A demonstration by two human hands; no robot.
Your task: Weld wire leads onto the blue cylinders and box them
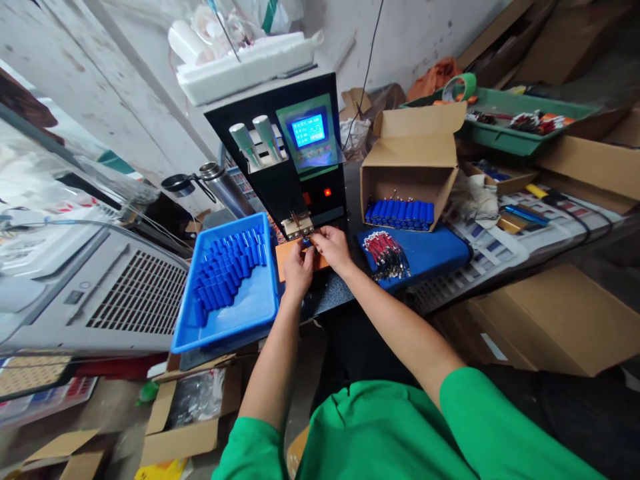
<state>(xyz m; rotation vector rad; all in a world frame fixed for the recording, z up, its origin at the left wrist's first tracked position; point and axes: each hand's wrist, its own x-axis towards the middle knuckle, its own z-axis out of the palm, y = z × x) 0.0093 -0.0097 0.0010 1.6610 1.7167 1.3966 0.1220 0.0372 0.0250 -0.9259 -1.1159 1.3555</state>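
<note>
My left hand [299, 268] is closed around a blue battery cell [307, 241], of which only the end shows between the fingers. Close beside it, my right hand [332, 248] is pinched together at the cell; what its fingertips hold is too small to make out. Both hands are at the electrode pins [296, 220] of a black spot welder [320, 193], over an orange block [286, 257]. To the left, a light blue tray [250, 313] holds rows of blue battery cells [220, 270]. A bundle of red and black wire leads [385, 255] lies right of my right hand.
An open cardboard box [417, 157] with blue cells stands on the blue mat [440, 253] at right. Behind are a steel thermos [225, 187] and, far right, a green tray [520, 140]. White foam [250, 67] tops the welder. Cardboard boxes [187, 437] sit on the floor.
</note>
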